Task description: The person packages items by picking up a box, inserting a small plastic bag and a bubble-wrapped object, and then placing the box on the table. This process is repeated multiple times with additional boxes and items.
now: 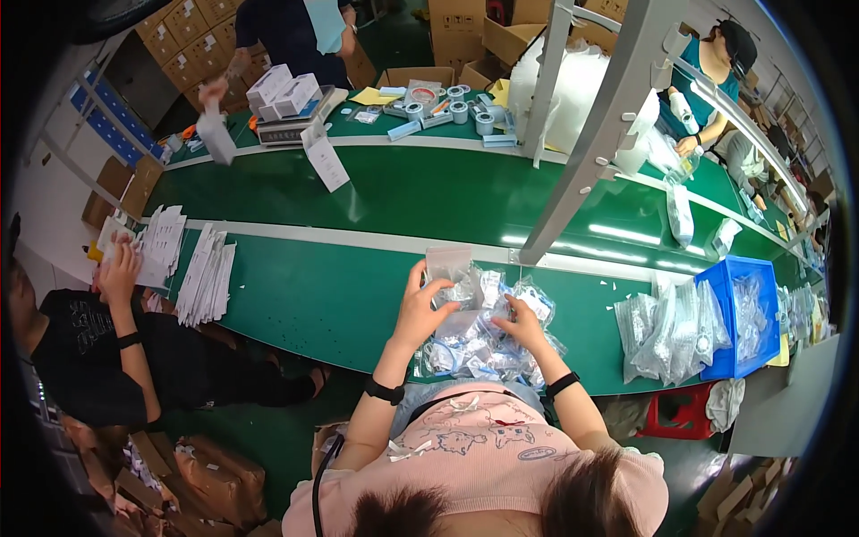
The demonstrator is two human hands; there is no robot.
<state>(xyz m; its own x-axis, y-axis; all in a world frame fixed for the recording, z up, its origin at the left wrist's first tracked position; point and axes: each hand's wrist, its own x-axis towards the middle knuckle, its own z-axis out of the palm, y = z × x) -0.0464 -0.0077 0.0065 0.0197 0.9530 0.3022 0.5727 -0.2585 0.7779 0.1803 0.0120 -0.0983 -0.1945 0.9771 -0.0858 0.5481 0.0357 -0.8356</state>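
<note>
My left hand (420,306) holds up a small clear plastic bag (448,266) by its lower edge, over the green table (313,295). My right hand (522,324) rests on a heap of small clear bags with white and blue parts (479,345) right in front of me, its fingers curled on one of them. Both wrists wear black bands.
A blue bin (738,313) with filled clear bags leaning on it (671,327) stands to the right. White paper stacks (206,277) lie at left by a seated person (98,349). A grey metal post (591,134) rises ahead. Boxes, tape rolls and other workers are beyond.
</note>
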